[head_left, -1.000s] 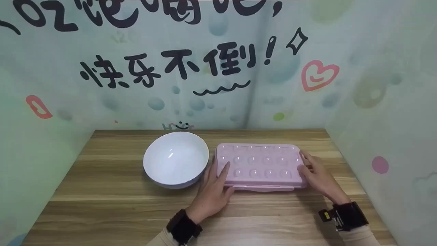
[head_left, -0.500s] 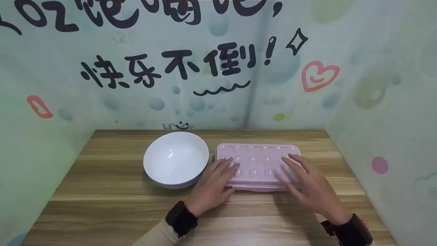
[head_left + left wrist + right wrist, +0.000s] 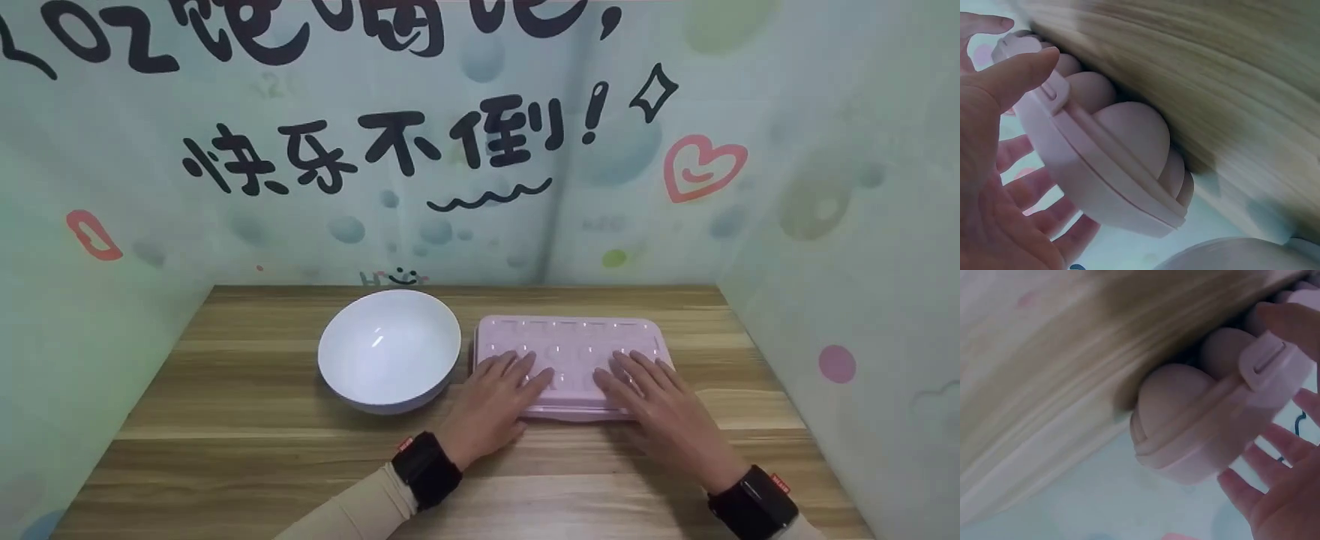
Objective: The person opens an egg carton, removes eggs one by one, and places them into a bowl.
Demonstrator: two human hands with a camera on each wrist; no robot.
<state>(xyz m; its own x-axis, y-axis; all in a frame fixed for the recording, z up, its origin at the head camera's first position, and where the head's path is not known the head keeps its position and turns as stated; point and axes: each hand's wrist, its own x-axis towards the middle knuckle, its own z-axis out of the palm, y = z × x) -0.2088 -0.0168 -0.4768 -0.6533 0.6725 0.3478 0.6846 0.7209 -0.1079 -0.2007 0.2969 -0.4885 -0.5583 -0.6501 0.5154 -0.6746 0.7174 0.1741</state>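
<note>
A pink plastic egg box (image 3: 576, 337) lies flat on the table with its lid down. Rows of round bumps cover the lid. My left hand (image 3: 487, 409) spreads over the front left of the lid, fingers straight. On the front right, my right hand (image 3: 670, 420) lies the same way. The left wrist view shows the thumb (image 3: 1030, 70) beside a clasp (image 3: 1057, 95) on the box's front edge. Rounded egg cups (image 3: 1176, 391) bulge below the rim in the right wrist view, with another clasp (image 3: 1264, 363) near the right thumb. The inside of the box is hidden.
A white bowl (image 3: 390, 349) stands just left of the egg box, close to my left hand. The wooden table (image 3: 247, 397) ends at a printed cloth wall (image 3: 487, 247) behind, with similar walls on both sides. Both wrists wear black straps (image 3: 427, 470).
My right hand has left the box's right end and moved left onto the lid's front. My left hand has slid right from the left edge onto the lid. Bowl and box stay put.
</note>
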